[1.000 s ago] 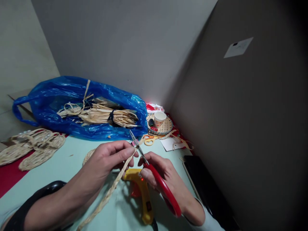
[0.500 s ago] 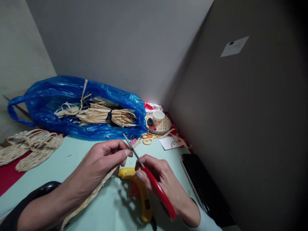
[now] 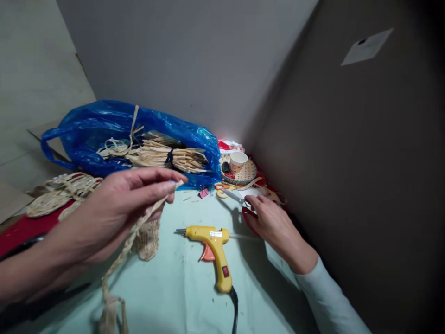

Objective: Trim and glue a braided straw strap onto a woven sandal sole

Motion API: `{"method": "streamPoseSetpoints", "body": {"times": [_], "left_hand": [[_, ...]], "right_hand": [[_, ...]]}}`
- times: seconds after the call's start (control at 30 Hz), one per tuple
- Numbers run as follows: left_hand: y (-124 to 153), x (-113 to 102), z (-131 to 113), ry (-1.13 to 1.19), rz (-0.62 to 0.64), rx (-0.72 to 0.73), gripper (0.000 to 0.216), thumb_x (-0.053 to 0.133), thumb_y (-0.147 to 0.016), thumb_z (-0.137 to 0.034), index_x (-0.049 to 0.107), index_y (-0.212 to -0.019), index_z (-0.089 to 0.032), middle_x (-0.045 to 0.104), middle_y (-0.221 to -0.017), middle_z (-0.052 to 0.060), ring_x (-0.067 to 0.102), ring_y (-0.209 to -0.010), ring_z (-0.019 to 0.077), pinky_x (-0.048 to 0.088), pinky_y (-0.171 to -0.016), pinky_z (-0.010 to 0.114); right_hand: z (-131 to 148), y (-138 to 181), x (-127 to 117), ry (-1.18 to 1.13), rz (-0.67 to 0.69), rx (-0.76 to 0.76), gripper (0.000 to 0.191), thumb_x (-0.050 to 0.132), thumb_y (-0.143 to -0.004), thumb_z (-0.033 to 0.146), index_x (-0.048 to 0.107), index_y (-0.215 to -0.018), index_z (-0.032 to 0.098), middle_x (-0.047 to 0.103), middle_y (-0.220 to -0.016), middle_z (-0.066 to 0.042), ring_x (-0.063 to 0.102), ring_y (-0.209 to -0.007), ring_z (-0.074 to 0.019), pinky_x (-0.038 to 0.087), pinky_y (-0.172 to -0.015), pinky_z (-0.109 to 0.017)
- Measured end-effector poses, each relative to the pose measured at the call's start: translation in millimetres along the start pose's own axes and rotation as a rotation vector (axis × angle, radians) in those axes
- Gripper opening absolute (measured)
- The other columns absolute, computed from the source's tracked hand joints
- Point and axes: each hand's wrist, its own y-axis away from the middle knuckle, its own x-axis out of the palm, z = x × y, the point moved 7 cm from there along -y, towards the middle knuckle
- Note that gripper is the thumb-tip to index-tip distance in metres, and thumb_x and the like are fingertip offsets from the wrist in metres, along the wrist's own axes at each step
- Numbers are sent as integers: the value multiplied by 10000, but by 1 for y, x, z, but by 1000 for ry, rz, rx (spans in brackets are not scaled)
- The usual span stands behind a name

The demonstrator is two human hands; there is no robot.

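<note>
My left hand (image 3: 139, 195) pinches the end of a braided straw cord (image 3: 130, 243), which hangs down toward the table's near edge. Behind the cord lies a woven straw sole (image 3: 149, 239), partly covered by my hand. Off to the right, my right hand (image 3: 269, 218) is closed on red-handled scissors (image 3: 233, 195), whose blades point left and away from me; much of the handle is hidden under the hand. Between the hands a yellow glue gun (image 3: 217, 250) rests on its side, nozzle to the left.
At the back lies a blue plastic bag (image 3: 83, 111) holding bundled straw strips (image 3: 187, 160). Beside it are a paper cup (image 3: 239, 162) on a woven tray (image 3: 251, 175), orange-and-yellow scissors (image 3: 222, 194) and a pink binder clip (image 3: 203, 191). Woven sandals (image 3: 52, 199) lie at left.
The red scissors have moved right with my right hand, away from the cord end and low over the table. My left hand still holds the cord; the glue gun is now uncovered.
</note>
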Motion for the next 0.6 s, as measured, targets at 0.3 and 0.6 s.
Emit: {"method": "streamPoseSetpoints", "body": {"times": [0.3, 0.6], "left_hand": [[14, -18, -59, -108, 3, 304, 90, 753, -790, -184, 728, -875, -167, 705, -717, -73, 633, -543, 49, 447, -538, 148], [34, 0, -78, -337, 57, 541, 75, 735, -830, -217, 775, -775, -246, 719, -690, -102, 666, -630, 90, 473, -588, 188]], "right_hand": [[78, -4, -39, -375, 10, -212, 280, 535, -1075, 326, 681, -1278, 199, 761, -1222, -117, 724, -1125, -270, 548, -986, -390], [178, 14, -86, -1297, 191, -192, 182, 634, -1020, 254, 640, -842, 221, 566, -682, 78, 457, -470, -33, 367, -405, -135]]}}
